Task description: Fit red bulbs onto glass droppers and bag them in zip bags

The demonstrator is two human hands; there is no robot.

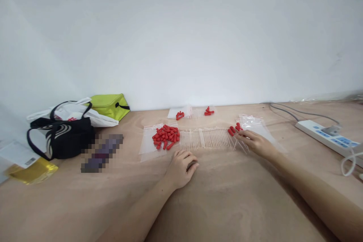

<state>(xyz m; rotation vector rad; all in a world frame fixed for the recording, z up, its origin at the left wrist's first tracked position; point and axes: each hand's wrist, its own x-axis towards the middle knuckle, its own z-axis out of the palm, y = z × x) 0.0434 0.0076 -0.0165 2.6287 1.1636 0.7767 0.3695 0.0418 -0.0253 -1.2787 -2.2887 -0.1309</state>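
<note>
A: Where does the right hand (256, 143) work?
B: At the right end of the row of thin clear tubes (205, 138), on the desk (227, 200). Its fingertips are at a few red bulbs (231, 131), with slim clear stems below them. Whether the fingers grip one, it cannot be told.
A: And the left hand (180, 168)?
B: It rests on the desk just in front of the row, loosely curled, thumb apart. It seems to hold nothing.
A: Where are the other bulbs?
B: A bulb pile (166, 136) lies at the left end of the row, on a clear plastic bag (146, 147).
A: Which step is it, then?
B: Probably, the handling of single bulbs and stems at the right end. The next move there calls for a light fingertip pinch, because the stems look slender and lie close together.
</note>
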